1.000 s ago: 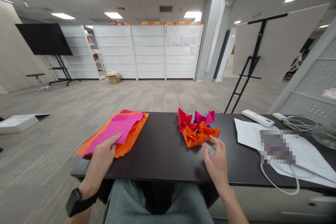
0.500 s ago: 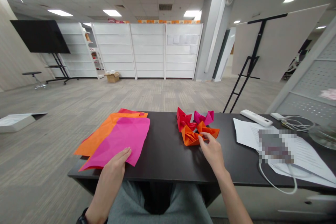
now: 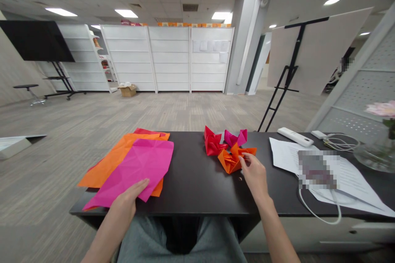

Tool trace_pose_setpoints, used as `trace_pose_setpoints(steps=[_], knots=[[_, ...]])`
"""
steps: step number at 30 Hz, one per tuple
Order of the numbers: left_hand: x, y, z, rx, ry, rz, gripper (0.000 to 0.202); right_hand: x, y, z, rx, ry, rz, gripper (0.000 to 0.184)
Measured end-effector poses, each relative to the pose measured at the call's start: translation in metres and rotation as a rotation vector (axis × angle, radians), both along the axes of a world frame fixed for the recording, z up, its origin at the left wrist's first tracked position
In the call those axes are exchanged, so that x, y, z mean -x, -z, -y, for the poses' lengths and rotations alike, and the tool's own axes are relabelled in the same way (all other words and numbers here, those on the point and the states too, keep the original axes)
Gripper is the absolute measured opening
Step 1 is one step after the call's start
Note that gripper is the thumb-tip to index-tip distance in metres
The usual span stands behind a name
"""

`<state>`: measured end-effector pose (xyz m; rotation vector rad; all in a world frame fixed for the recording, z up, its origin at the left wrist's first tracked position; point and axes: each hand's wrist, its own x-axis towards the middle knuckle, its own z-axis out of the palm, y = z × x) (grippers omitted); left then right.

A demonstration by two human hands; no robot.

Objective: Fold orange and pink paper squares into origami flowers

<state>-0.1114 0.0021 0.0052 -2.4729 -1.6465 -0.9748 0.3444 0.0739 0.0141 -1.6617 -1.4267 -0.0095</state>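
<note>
A creased magenta paper sheet (image 3: 145, 160) lies on top of a spread stack at the left of the desk. My left hand (image 3: 127, 201) grips its near edge, thumb on top and fingers hidden underneath. Orange paper (image 3: 106, 161) shows from under it, with a strip of red paper (image 3: 143, 131) at the back. At the right of the stack, my right hand (image 3: 255, 174) pinches an orange folded paper piece (image 3: 230, 161) between thumb and fingers. A red folded paper piece (image 3: 212, 144) and a magenta folded paper piece (image 3: 236, 137) stand just behind it.
Printed sheets (image 3: 280, 154) and a device with a white cable (image 3: 321, 218) lie on the right of the dark desk (image 3: 191, 185). Behind them are a white power strip (image 3: 295, 136), a coiled cable (image 3: 341, 141) and a glass vase (image 3: 378, 158).
My left hand has drawn the magenta sheet towards me and left, uncovering orange at its right edge. The orange folded pieces have moved closer together beside my right hand. The view has shifted slightly.
</note>
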Motion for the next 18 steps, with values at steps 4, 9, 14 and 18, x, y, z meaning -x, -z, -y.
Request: trace_pose_setpoints(steps=[4,9,14,18], knots=[[-0.034,-0.013,0.016,-0.132,-0.078,-0.035,0.065,-0.013,-0.001,-0.001,-0.028,0.052,0.023,0.041],[-0.102,-0.01,0.039,-0.165,0.111,-0.101,0.087,-0.029,-0.001,-0.005,-0.055,0.114,0.045,0.046],[-0.138,0.024,0.048,-0.188,0.098,-0.128,0.081,-0.039,-0.007,-0.007,-0.064,0.147,0.058,0.05],[-0.152,0.032,0.058,-0.168,0.227,-0.194,0.073,-0.003,-0.023,0.017,-0.18,0.123,0.122,0.058]])
